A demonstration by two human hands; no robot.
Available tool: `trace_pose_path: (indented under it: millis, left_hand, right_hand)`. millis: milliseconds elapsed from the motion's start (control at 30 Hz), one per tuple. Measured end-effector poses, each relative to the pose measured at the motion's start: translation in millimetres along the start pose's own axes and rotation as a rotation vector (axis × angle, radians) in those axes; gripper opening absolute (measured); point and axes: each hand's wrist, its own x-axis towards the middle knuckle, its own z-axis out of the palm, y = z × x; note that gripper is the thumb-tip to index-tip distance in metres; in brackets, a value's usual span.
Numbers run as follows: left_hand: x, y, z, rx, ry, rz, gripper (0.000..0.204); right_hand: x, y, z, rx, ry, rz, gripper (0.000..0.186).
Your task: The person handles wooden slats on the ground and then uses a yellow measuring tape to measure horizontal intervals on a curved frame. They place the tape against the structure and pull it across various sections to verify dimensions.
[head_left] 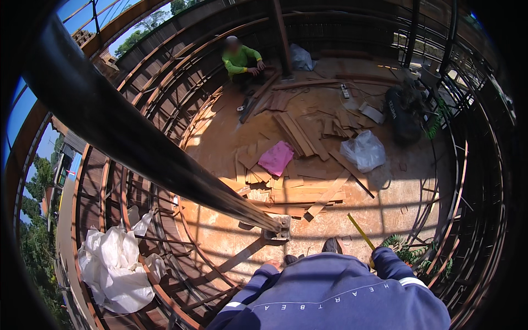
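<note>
My right hand [374,263], mostly behind the blue sleeve at the lower right, grips a yellow tape measure [360,231] whose blade sticks out forward and up-left. My left hand [271,264] shows only in part at the lower middle, beside my blue garment; its fingers are hard to make out. Below me my dark shoes [333,245] rest on the dusty floor [385,203]. A dark round steel post [143,143] slants across the left of the view to a base plate [280,234] near my feet.
A person in green [239,60] crouches at the back. Wooden planks [297,135], a pink bag [275,158], a clear bag [363,151] and a compressor [401,115] lie ahead. White sheeting [113,264] is at left. Curved slats and rails [478,181] surround the floor.
</note>
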Motion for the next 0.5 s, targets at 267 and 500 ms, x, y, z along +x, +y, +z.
trace_pose_path:
  millis: [267, 500]
  left_hand:
    - [6, -21, 0, -0.014, -0.034, -0.010, 0.032]
    - [23, -35, 16, 0.016, -0.147, 0.023, 0.039]
  right_hand:
    - [13, 4, 1, -0.009, -0.047, -0.021, 0.049]
    - [25, -2, 4, 0.009, -0.060, -0.033, 0.049]
